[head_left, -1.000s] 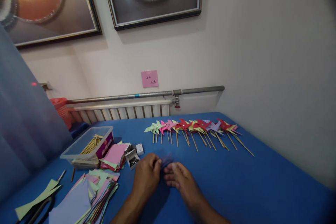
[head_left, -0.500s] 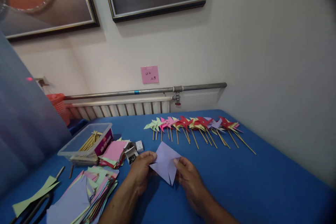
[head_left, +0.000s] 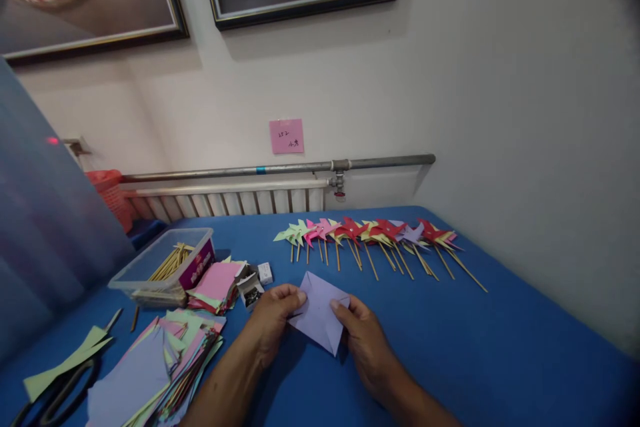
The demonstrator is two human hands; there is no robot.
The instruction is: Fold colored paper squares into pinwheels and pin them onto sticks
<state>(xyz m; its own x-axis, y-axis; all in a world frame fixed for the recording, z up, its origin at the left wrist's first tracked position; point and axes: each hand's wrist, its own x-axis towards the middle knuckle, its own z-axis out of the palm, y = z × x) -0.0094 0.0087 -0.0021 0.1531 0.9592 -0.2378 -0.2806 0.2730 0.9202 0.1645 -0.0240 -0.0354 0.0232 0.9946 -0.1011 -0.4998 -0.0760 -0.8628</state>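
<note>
Between my two hands is a square of lilac paper [head_left: 320, 312] with slits cut in from its corners. My left hand [head_left: 277, 320] pinches its left corner, thumb on top. On the right side, my right hand [head_left: 361, 337] grips the opposite corner with the thumb across the face; the fingers underneath are hidden. A small open box of dark metal pins or tacks [head_left: 251, 289] sits just beyond my left hand, beside a small white box [head_left: 265, 273]. Stacked pink and green paper squares [head_left: 220, 283] lie next to these boxes.
Finished paper pinwheels on sticks [head_left: 353, 230] lie in a row at the back. A clear plastic tub [head_left: 150, 257] holds wooden sticks. At the left front are a pile of cut coloured paper [head_left: 135, 373], scissors [head_left: 75, 390] and green scraps [head_left: 70, 360]. A radiator [head_left: 240, 202] stands behind.
The lilac paper has turned slightly in my hands and lies flatter, with its slits less spread. Both hands still hold it. My view has tilted down a little.
</note>
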